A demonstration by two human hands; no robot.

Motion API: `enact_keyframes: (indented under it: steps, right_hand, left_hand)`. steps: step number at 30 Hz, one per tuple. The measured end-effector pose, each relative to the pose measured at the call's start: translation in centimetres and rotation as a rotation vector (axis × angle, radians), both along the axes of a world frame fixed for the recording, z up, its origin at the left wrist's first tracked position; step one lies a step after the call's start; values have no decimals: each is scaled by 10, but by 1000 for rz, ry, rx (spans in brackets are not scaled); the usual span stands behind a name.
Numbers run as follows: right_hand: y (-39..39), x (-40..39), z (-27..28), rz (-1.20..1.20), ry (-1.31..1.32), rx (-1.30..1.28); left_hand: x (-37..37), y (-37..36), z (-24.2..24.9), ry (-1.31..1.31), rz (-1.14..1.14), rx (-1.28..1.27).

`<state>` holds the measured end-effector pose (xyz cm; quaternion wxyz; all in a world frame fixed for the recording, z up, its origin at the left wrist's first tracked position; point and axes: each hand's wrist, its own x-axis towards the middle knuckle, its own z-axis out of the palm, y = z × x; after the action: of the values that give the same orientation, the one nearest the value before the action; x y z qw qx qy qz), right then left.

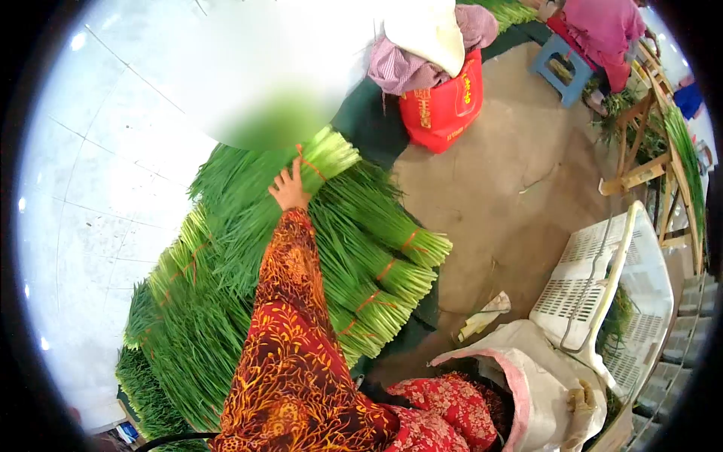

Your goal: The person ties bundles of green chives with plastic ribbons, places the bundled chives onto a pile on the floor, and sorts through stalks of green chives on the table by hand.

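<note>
Head camera: my left hand point(291, 193) — splayed across one tied bundle of greens point(332, 154). My right hand — unseen; I cannot tell its state.

To the right beyond the hand point(291, 193): a red, yellow-lettered bag point(446, 113), then a blue plastic stool point(578, 75).

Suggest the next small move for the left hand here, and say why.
Perhaps the left hand should nudge the top bundle so its pale ends swing toward the picture's lower right. They point upper right, while those of the neighbouring bundles point lower right; the spread fingers appear to lie by its orange band, in reach for this.
</note>
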<state>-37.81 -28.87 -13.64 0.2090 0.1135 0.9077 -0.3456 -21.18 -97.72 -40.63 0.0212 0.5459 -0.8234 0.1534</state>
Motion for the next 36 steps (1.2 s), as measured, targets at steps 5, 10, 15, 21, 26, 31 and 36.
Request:
enact_keyframes:
  steps: [5, 10, 15, 21, 26, 31, 36]
  right_hand:
    - [49, -7, -29, -8, 141, -137]
    - [2, -4, -6, 157, 163, 382]
    - [11, 10, -4, -67, 282, -176]
    - [-29, 69, 38, -44, 353, -465]
    - [-18, 106, 29, -145, 339, -778]
    - [21, 132, 20, -29, 483, -309]
    - [71, 183, 38, -114, 638, -108]
  left_hand:
    - [1, -17, -53, 34, 23, -219]
    - [1, -11, -53, -144, -16, -117]
    - [-24, -28, 15, -160, -19, 655]
    - [-187, -5, -30, -908, -345, 426]
    - [-321, 159, 8, -459, -1250, 775]
    - [-385, 444, 185, 371, -1528, 1602]
    - [-314, 628, 304, 500, -1962, 1655]
